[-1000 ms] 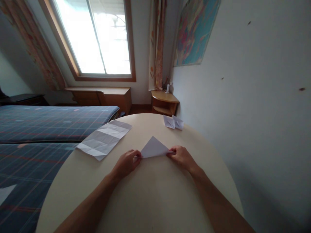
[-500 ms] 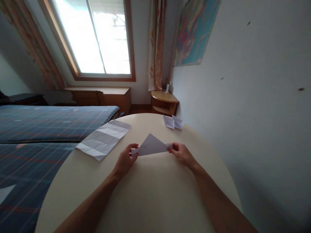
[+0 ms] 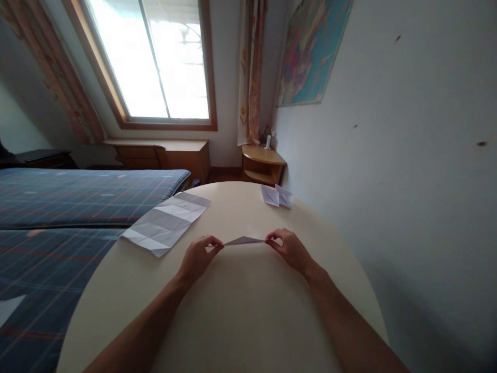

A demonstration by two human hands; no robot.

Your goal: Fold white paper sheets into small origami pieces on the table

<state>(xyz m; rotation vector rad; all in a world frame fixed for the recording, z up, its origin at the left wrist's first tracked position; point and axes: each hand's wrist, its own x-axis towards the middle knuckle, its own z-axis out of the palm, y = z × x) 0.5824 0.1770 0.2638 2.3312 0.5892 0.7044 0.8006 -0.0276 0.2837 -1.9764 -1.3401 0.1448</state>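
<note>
A folded sheet of white paper (image 3: 244, 240) is stretched between my hands above the round cream table (image 3: 248, 311). It is tipped nearly edge-on, so only a thin, low triangle of it shows. My left hand (image 3: 200, 257) pinches its left end between thumb and fingers. At the right end, my right hand (image 3: 289, 251) grips the paper in a similar pinch. To the left lies a creased white sheet (image 3: 166, 223), opened out with several fold lines. Near the far edge stand two small folded paper pieces (image 3: 276, 196), side by side.
A bed with a blue plaid mattress (image 3: 77, 197) adjoins the table on the left, with a corner of white paper (image 3: 11, 308) on it. The wall (image 3: 419, 181) runs close along the right. Beyond the table are a corner shelf (image 3: 264, 154) and a wooden desk (image 3: 174, 150).
The paper between my hands has tilted from showing a broad triangular face to almost edge-on. Both hands keep their hold on its ends. The other papers have not moved.
</note>
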